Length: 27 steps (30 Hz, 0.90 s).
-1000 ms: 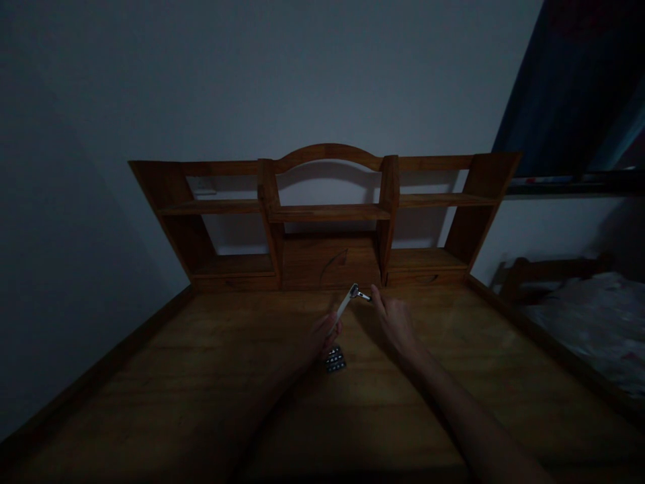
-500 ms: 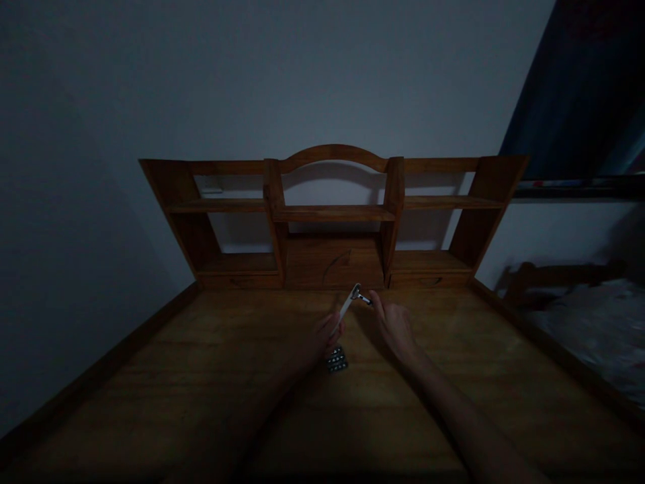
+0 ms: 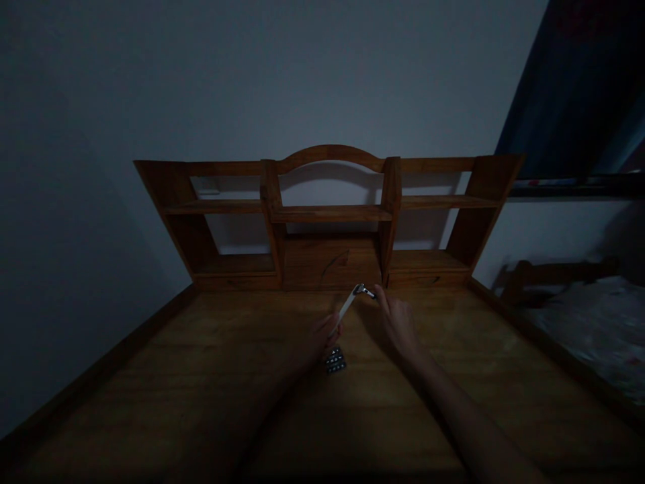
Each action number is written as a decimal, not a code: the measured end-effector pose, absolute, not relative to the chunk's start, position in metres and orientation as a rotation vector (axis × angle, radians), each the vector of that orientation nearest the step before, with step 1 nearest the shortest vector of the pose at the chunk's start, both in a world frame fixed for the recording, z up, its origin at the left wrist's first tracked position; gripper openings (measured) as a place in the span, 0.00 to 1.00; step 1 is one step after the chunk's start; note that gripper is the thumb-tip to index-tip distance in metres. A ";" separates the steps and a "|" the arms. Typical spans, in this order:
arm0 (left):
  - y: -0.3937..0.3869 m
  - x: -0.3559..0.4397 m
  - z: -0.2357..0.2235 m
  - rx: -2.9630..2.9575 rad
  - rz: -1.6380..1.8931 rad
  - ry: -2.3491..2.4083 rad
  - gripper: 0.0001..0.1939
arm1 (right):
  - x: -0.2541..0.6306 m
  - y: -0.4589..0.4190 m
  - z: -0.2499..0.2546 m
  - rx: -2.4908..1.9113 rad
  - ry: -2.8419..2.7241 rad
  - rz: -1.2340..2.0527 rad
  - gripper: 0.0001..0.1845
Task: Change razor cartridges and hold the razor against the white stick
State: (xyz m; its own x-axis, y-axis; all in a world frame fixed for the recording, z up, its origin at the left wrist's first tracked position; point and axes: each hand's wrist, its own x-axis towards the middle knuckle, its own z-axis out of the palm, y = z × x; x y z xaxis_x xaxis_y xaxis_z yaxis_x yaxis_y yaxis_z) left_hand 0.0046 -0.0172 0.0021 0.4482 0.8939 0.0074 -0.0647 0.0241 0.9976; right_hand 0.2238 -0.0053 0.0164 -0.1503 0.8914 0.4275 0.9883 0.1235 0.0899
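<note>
My left hand [image 3: 322, 336] is closed around the lower end of a slim white stick [image 3: 345, 308], which slants up and to the right. My right hand [image 3: 399, 325] grips the dark handle of a small razor [image 3: 367, 292] with a shiny silver neck. The razor's head meets the upper tip of the stick; dim light hides the exact contact. Just below my left hand, a small dark pack [image 3: 335, 363] with rows of silvery pieces lies on the desk, partly covered by that hand.
The wooden desk top [image 3: 242, 376] spreads under both arms, with raised edges at the sides. A wooden shelf unit [image 3: 330, 214] stands along its back against a pale wall. To the right are a wooden bed frame [image 3: 559, 270], pale bedding [image 3: 594, 323] and a dark curtain [image 3: 559, 101].
The razor and my right hand have shifted slightly right along with the stick's tip, and the razor's angle differs a little. Both hands keep their holds. The whole view sways slightly.
</note>
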 end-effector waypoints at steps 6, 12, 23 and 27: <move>-0.015 0.003 -0.003 1.332 0.861 0.822 0.26 | 0.229 -0.002 0.011 -1.786 -2.118 -0.512 0.31; -0.015 0.004 -0.003 1.342 0.869 0.818 0.25 | 0.227 -0.005 0.015 -1.748 -2.097 -0.485 0.30; -0.016 0.005 -0.002 1.324 0.884 0.804 0.24 | 0.222 -0.005 0.012 -1.827 -2.109 -0.591 0.31; -0.016 0.005 -0.003 1.332 0.877 0.810 0.24 | 0.223 -0.004 0.010 -1.795 -2.087 -0.521 0.31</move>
